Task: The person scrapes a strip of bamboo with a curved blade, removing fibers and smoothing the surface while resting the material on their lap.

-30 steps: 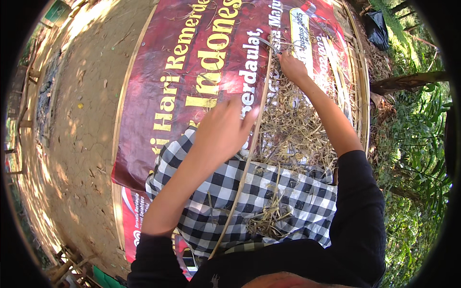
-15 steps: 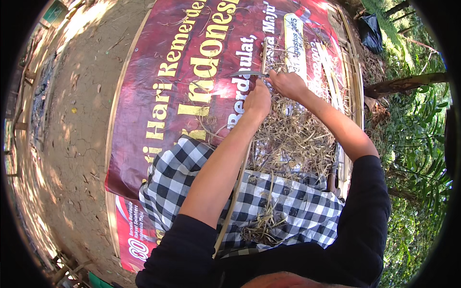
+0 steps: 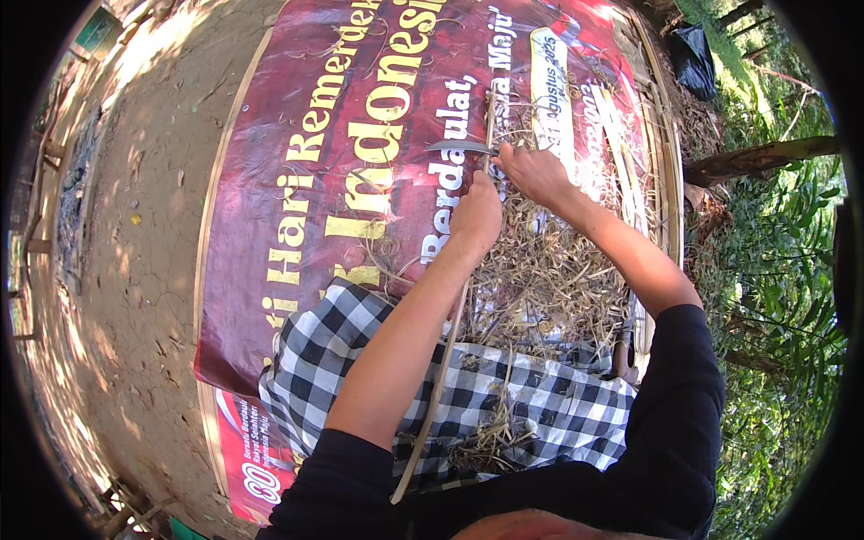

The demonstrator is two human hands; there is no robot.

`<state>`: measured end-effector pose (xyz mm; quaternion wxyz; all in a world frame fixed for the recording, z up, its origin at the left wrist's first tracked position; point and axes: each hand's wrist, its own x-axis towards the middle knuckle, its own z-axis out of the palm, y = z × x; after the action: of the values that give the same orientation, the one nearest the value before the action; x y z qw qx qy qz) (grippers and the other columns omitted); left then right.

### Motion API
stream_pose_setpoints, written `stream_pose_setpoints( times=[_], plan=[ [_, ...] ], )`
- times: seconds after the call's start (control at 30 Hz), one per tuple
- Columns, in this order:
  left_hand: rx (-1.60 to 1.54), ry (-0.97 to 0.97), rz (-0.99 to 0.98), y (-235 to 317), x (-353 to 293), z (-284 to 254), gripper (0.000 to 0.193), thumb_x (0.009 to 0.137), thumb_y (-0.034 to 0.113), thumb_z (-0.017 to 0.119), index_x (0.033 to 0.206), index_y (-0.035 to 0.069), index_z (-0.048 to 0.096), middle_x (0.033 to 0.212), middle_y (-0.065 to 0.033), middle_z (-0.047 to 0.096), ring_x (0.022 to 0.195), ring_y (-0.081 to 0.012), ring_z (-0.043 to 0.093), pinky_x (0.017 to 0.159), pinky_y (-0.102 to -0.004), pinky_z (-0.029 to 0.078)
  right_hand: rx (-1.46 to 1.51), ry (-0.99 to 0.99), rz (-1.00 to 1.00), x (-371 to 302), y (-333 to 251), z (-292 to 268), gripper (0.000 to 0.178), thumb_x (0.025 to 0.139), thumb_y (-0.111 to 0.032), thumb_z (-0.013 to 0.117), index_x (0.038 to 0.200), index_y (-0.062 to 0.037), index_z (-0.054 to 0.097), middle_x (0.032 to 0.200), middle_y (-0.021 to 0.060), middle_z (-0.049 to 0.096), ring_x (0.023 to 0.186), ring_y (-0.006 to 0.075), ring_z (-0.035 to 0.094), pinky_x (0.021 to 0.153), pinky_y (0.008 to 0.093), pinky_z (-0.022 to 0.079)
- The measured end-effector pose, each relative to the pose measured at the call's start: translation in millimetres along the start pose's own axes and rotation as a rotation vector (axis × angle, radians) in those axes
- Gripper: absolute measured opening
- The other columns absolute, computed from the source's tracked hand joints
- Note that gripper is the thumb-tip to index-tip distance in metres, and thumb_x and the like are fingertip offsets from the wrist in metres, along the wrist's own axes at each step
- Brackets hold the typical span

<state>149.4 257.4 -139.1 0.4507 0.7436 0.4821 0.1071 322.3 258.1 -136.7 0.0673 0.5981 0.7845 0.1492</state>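
Note:
A long, thin bamboo strip [image 3: 437, 396] runs from near my body up past my hands, over the checked cloth and the banner. My left hand [image 3: 477, 211] is closed around it. Just beyond, my right hand [image 3: 537, 173] grips the handle of a knife [image 3: 459, 146], its slightly curved grey blade pointing left across the strip. The handle is mostly hidden by my fingers. Pale curled shavings [image 3: 558, 279] lie heaped below my right forearm. A black-and-white checked cloth [image 3: 328, 333] spreads over my lap, with a small clump of shavings [image 3: 490, 441] on it.
A dark red printed banner [image 3: 261, 216] lies under the work. Several split bamboo strips [image 3: 619, 148] lie along its right side. A black plastic bag [image 3: 693, 61] and a thin trunk [image 3: 760, 160] are farther right. Bare earth [image 3: 148, 180] stretches on the left.
Both hands have shifted slightly toward me, the left one more. The bamboo strip's near end has slid toward me and a little left. The knife remains in my right hand.

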Motion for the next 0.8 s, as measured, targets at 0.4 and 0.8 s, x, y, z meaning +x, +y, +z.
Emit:
stream_pose_setpoints(
  times=[0.4, 0.8],
  plan=[
    [-0.029, -0.065, -0.027, 6.5, -2.3, -6.6, 0.021, 0.089, -0.001, 0.046, 0.109, -0.006, 0.039, 0.104, -0.0402, 0.061, 0.099, -0.0546, 0.063, 0.086, -0.0597, 0.050, 0.003, -0.030, 0.211, 0.7, -4.9, -2.7, 0.037, 0.107, -0.037, 0.042, 0.087, -0.0067, 0.051, 0.059, 0.0068, 0.063, 0.051, 0.0242, 0.067, 0.044, 0.0359, 0.053],
    [0.072, -0.026, -0.003, 4.5, 0.0, 0.2, 0.015, 0.095, 0.003, 0.039, 0.107, -0.005, 0.039, 0.104, -0.0380, 0.063, 0.097, -0.0522, 0.065, 0.082, -0.0584, 0.052, -0.061, -0.070, 0.251, 4.8, 30.3, 29.3, 0.040, 0.108, -0.038, 0.039, 0.089, -0.0049, 0.053, 0.054, 0.0034, 0.062, 0.046, 0.0200, 0.065, 0.038, 0.0323, 0.051]
  ],
)
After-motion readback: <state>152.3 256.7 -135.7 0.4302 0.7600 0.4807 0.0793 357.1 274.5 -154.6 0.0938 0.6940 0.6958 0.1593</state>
